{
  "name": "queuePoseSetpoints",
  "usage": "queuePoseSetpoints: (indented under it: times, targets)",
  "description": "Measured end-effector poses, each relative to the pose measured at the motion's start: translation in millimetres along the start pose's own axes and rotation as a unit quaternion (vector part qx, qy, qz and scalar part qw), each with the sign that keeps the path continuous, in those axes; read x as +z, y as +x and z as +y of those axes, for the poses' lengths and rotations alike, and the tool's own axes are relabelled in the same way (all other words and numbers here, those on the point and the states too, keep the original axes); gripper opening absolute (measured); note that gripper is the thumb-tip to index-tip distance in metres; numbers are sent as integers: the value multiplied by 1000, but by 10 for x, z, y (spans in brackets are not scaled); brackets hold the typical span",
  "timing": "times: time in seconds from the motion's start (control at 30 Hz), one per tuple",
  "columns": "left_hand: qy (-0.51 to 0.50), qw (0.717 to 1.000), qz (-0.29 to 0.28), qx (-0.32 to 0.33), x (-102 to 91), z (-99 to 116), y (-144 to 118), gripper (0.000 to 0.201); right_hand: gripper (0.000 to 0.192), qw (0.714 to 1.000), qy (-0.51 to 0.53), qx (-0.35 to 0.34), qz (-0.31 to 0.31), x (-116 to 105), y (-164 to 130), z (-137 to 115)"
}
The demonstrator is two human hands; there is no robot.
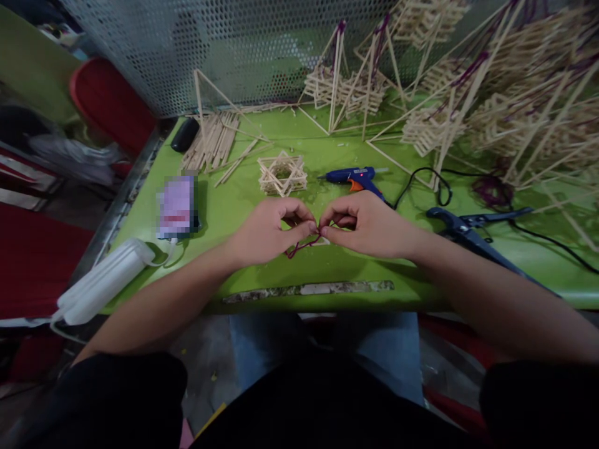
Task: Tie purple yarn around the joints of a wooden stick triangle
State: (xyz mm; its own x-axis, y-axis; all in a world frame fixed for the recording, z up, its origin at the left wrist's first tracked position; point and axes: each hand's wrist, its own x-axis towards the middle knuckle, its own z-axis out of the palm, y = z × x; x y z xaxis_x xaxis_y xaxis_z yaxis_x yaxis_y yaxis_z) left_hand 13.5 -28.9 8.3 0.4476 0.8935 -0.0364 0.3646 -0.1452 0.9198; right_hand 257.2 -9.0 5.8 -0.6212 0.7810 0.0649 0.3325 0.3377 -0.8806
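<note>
Two hands (266,234) (369,224), cord (302,247) crosswise

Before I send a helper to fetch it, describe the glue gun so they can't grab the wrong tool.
On the green table, look just beyond the right hand, right of the small stick star. The glue gun lies on its side, nozzle pointing left. Unlike the darker long-handled tool further right, it is bright blue with an orange trigger and a black cord.

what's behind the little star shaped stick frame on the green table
Behind the small star-shaped wooden stick frame the green table is bare up to a perforated metal screen; a loose stick pile lies back-left. Nothing there is covered.
</note>
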Motion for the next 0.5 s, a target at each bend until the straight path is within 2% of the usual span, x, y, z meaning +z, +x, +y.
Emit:
queuePoseSetpoints:
  times: [0.2,0.33,0.4,0.5]
  targets:
    - [6,1000,-3,11,-22,11,-3,17,18,999,20,27,-5,9,-12,-21]
    - [-10,1000,-7,21,0,-53,15,17,33,999,14,37,0,22,4,33]
    - [-32,999,-6,26,17,-87,25,17,37,999,20,27,-6,20,22,70]
    - [-39,999,-12,22,34,-101,30,17,25,999,4,-31,-26,-3,51,108]
